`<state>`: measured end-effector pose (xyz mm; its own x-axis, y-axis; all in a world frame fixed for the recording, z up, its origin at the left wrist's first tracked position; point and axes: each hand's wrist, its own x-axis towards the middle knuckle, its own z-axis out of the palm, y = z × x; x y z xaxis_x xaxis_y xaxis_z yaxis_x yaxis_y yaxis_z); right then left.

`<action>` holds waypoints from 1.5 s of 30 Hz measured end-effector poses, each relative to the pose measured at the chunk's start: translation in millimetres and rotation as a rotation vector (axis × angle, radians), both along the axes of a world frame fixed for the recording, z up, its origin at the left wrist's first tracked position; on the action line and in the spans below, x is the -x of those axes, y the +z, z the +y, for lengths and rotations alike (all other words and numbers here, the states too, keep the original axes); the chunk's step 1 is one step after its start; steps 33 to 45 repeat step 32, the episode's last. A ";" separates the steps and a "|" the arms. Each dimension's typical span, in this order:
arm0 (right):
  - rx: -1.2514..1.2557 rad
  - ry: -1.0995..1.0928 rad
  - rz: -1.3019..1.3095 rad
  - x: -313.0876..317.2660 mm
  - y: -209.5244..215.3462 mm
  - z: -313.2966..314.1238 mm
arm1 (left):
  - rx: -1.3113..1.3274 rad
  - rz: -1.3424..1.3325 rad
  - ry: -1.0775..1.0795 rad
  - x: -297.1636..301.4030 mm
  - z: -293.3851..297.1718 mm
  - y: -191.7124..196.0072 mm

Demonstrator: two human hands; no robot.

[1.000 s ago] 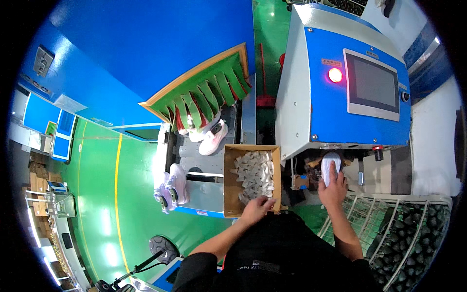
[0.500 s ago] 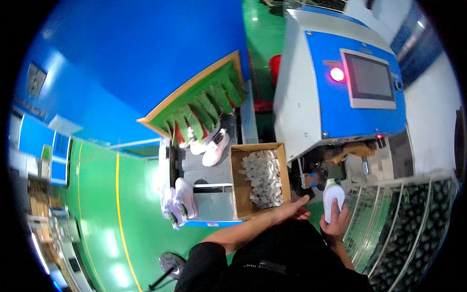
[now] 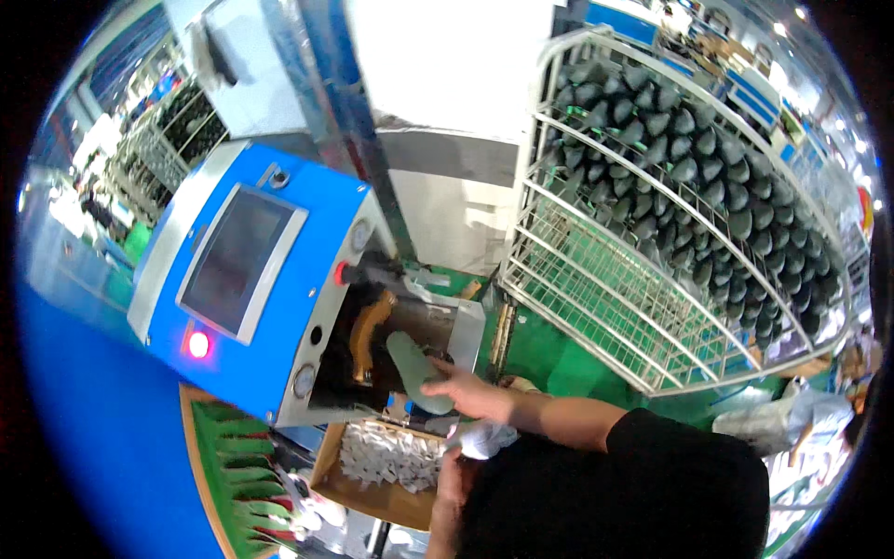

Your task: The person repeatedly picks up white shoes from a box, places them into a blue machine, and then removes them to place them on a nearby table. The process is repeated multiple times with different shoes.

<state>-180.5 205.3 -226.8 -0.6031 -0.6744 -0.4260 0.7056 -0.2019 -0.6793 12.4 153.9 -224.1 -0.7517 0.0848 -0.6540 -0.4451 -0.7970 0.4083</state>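
Right hand (image 3: pixel 470 391): I see it gripping the pale green insole (image 3: pixel 416 370), at the blue machine (image 3: pixel 279 307) opening.
Left hand (image 3: pixel 453 475): clutching a white piece (image 3: pixel 486 438) over the cardboard box (image 3: pixel 377 466).

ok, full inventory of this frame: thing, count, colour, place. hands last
machine: one, blue and white, dark screen and lit red lamp, left of centre
insole: one, pale green, at the machine's opening
cardboard box: one, brown, full of small white pieces, below the machine
wire racks: two tiers seen, white, upper one full of dark shoe pieces, right
green slotted rack: one, lower left
white piece: one, by the left hand
right hand: grips the insole
left hand: holds the white piece
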 end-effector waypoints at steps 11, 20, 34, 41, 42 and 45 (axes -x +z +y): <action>-0.656 0.554 0.852 66.6 -6.0 230.4 | 0.208 0.073 0.194 30.8 28.8 4.3; -1.462 -0.132 0.589 123.5 -85.0 431.9 | 0.510 -0.213 0.001 104.0 84.3 15.7; -1.323 -0.141 0.457 366.2 -147.9 366.5 | 0.877 -0.476 -0.254 158.3 139.3 31.7; -1.323 -0.141 0.457 366.2 -147.9 366.5 | 0.877 -0.476 -0.254 158.3 139.3 31.7; -1.323 -0.141 0.457 366.2 -147.9 366.5 | 0.877 -0.476 -0.254 158.3 139.3 31.7; -1.323 -0.141 0.457 366.2 -147.9 366.5 | 0.877 -0.476 -0.254 158.3 139.3 31.7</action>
